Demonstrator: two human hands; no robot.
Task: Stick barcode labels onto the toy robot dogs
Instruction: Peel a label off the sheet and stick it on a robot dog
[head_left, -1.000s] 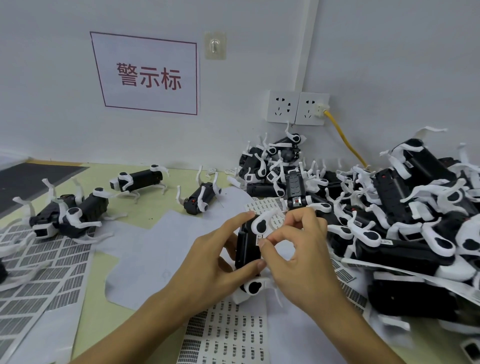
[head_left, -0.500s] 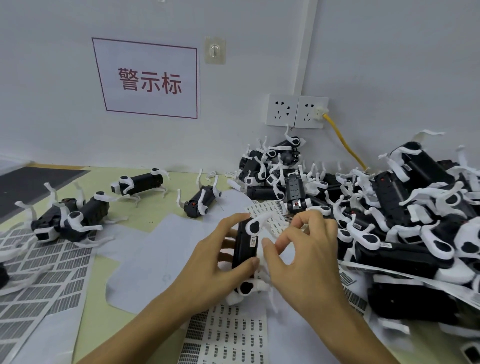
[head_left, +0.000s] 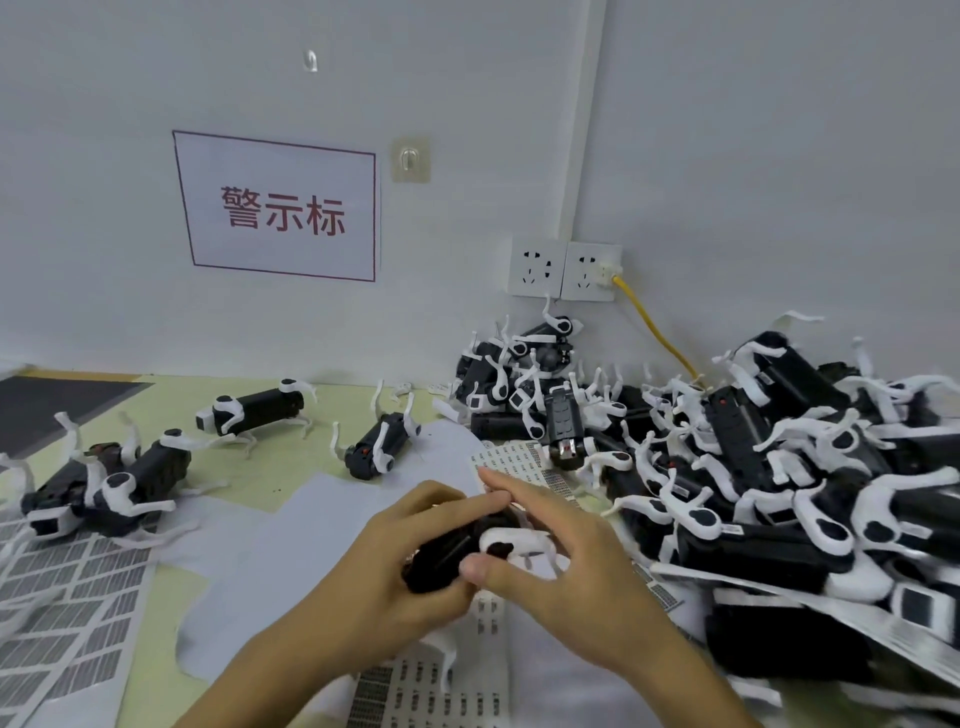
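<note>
My left hand (head_left: 387, 577) grips a black toy robot dog with white legs (head_left: 457, 548), held low over the table's middle. My right hand (head_left: 561, 561) lies over the dog's right side, its fingers fairly straight and its thumb touching the white leg joint. A sheet of small barcode labels (head_left: 415, 693) lies on the table beneath both hands. A large heap of the same toy dogs (head_left: 737, 467) fills the right side of the table. Several single dogs (head_left: 379, 447) lie at the left. No label is visible in my fingers.
Used label backing sheets (head_left: 62, 613) cover the table's left front. White backing paper (head_left: 291, 540) lies in the middle. A wall socket (head_left: 566, 270) with a yellow cable (head_left: 654, 327) sits behind the heap. A sign (head_left: 280, 208) hangs on the wall.
The dog has turned from upright to lying across in my left hand. My right hand's pinching fingers have straightened over it. The camera has tilted up.
</note>
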